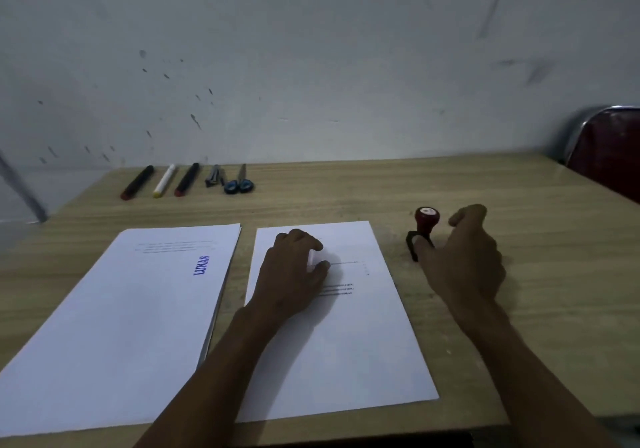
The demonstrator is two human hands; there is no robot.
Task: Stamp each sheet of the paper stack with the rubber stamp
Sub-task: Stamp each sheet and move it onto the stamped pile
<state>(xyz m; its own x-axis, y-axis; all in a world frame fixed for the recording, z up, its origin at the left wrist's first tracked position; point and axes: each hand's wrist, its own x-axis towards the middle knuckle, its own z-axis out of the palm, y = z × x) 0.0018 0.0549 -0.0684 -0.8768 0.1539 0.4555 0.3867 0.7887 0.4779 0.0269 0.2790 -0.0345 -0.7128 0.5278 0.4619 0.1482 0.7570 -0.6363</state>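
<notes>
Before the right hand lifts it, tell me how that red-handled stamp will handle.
The stamp stands upright on a narrow black base with a bulbous red knob, so it likely tips if nudged sideways. It looks small and rigid, probably light to lift. Once on its side, the round knob might let it roll. The right hand is beside it, not yet gripping.

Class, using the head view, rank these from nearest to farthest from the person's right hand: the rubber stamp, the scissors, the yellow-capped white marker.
Measured from the right hand:
1. Rubber stamp, just left of the hand, at its fingertips.
2. Scissors, far back on the table, left of centre.
3. Yellow-capped white marker, back row, further left.
</notes>
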